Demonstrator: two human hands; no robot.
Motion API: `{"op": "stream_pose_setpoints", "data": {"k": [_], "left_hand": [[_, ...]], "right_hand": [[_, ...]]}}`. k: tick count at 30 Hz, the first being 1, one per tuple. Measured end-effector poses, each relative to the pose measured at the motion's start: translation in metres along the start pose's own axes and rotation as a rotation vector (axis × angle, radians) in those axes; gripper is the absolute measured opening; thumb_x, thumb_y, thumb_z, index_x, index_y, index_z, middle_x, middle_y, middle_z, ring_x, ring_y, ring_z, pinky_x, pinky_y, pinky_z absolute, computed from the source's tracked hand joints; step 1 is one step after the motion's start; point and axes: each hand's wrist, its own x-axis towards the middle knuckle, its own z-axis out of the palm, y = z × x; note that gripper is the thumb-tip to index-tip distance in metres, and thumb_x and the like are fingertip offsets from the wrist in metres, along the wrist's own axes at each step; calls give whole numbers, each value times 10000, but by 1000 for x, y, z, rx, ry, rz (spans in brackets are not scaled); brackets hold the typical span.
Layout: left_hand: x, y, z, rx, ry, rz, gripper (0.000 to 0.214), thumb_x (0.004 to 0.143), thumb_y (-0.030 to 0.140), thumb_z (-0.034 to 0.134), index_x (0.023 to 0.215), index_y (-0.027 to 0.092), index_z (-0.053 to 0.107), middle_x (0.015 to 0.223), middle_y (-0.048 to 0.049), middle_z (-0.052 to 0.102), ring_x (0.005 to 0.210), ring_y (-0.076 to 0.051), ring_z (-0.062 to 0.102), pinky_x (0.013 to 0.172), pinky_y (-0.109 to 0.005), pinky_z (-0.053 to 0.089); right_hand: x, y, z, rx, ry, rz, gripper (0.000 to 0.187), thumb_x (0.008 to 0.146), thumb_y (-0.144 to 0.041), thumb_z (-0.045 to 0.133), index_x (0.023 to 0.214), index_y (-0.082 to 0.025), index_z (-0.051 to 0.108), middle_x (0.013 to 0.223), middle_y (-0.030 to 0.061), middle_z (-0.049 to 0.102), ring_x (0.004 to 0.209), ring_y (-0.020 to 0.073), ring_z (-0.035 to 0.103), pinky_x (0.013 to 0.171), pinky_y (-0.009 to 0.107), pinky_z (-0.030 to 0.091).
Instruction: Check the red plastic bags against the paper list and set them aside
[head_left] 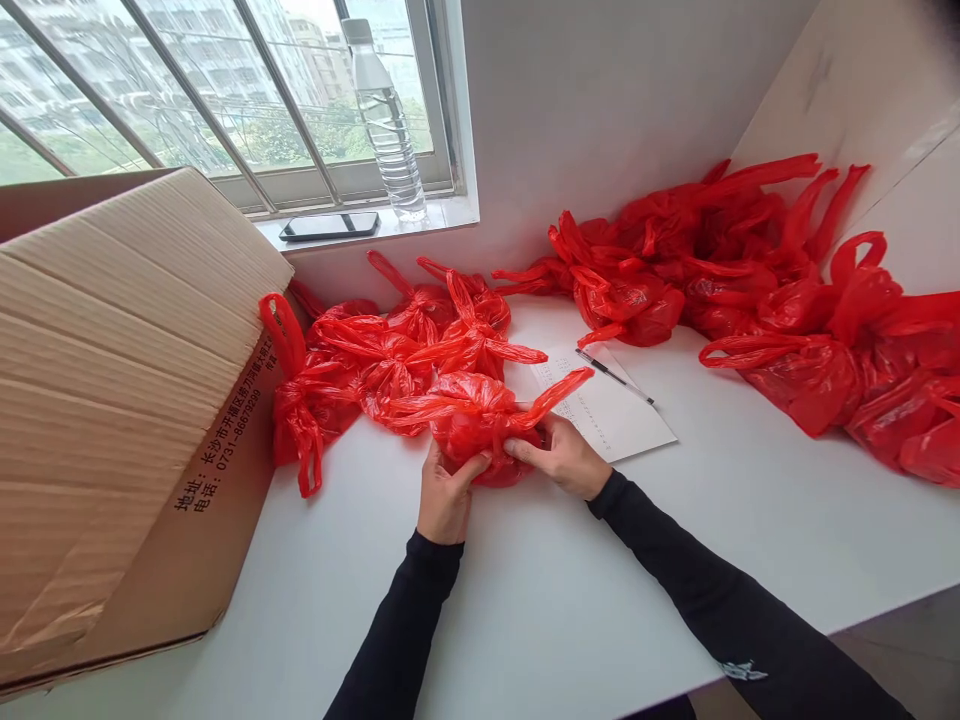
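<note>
Between my two hands is a knotted red plastic bag (480, 410), its handle ends sticking out left and right. My left hand (450, 490) grips its near left side, thumb on top. On the right side, my right hand (561, 455) clasps the same bag with the thumb pressed on the front. What the bag contains is hidden by the plastic. Just beyond it lies a cluster of similar tied red bags (390, 350). Behind my right hand is a sheet of paper (637, 437) with printed marks, and a black pen (615, 376) rests on it.
A large cardboard box (112, 400) stands on the left of the white table (540, 600). More red bags (795, 300) are heaped along the back and right. On the windowsill are a phone (330, 227) and an upright water bottle (386, 130).
</note>
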Motion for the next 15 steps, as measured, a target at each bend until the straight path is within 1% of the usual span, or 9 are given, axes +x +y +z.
{"op": "stream_pose_setpoints", "data": {"k": [2,4,8,11,15], "left_hand": [[-1,1,1,-16,0,-23,462,656,154,818,1083,238,660,1037,-19,748,1006,-244,690,954,-403,531],[0,0,1,5,-12,-17,468,663,146,800,1096,242,650,1038,-16,742,1009,-240,683,953,-395,529],[1,-2,0,75,-54,25,578,663,163,832,1187,249,604,1181,-39,702,1146,-257,637,1047,-417,479],[1,-3,-1,66,-90,53,660,671,181,850,1260,258,562,1261,-58,671,1206,-271,613,1079,-442,464],[1,-1,0,64,-94,96,745,668,194,865,1328,269,529,1314,-74,653,1238,-281,607,1092,-441,463]], "right_hand": [[1,-1,-2,8,2,-5,357,852,-306,732,1198,-223,711,1107,56,742,1009,264,681,958,423,527],[2,-2,-3,12,11,-27,310,855,-316,725,1150,-221,734,1086,53,747,1014,269,682,950,418,525],[2,-2,-4,53,26,-37,276,863,-330,715,1110,-212,746,1071,57,752,1029,272,680,954,408,520],[1,-1,-2,132,37,-12,317,871,-321,703,1169,-215,717,1119,63,741,1062,267,677,957,405,526],[1,1,1,231,68,51,478,837,-346,746,1291,-242,637,1178,58,726,1120,261,667,1014,423,518]]}}
